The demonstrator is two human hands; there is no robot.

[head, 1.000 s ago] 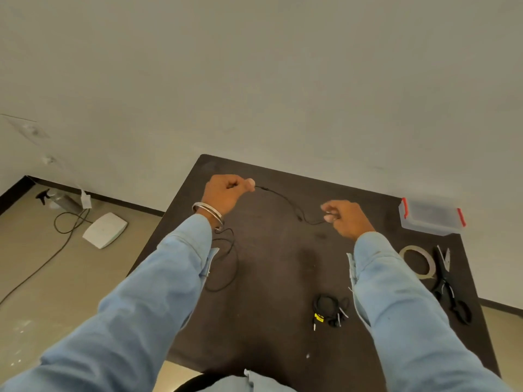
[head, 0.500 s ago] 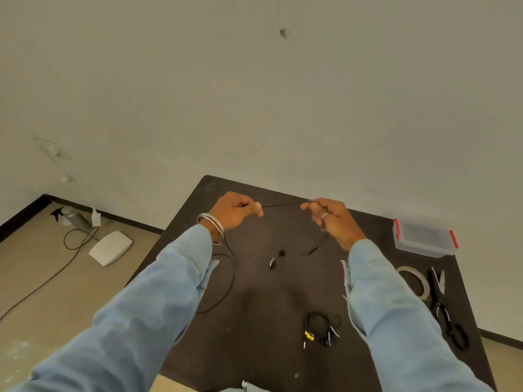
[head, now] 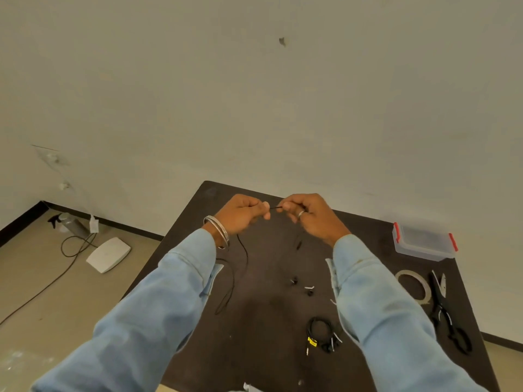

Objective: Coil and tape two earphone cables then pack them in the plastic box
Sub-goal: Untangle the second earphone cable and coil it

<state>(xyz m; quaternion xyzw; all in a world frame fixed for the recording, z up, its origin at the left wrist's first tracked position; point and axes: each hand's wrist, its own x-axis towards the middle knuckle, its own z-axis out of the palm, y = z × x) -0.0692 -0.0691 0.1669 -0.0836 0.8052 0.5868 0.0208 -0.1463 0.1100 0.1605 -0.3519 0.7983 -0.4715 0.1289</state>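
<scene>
Both hands were up over the far end of the dark table (head: 268,349), just above the middle of the frame, and they were close together. The left hand (head: 240,213) had its fingers curled in, pinching the black earphone cable (head: 245,256) at the fingertips. The right hand (head: 308,216), a ring on one finger, pinched the same cable, with only a short taut piece showing between the two hands. From under the left hand the cable dropped in a long slack loop down past the wrist bangle (head: 218,232) and onto the table, left of centre. The earbuds (head: 294,280) lay on the tabletop below the hands, near the middle of the frame, and whether they hung or rested flat could not be told.

Lower down, right of centre, the second earphone cable (head: 321,329) sat already coiled in a small bundle, a yellow tag near its plug. At the right edge of the table stood the plastic box (head: 424,241), clear with red clips, lid on, well apart from the hands. Just below it lay the tape roll (head: 413,287), flat on the table, and right beside that the black scissors (head: 447,315). On the floor at the left of the frame were a white flat device (head: 109,254) and a dark cord (head: 70,250).
</scene>
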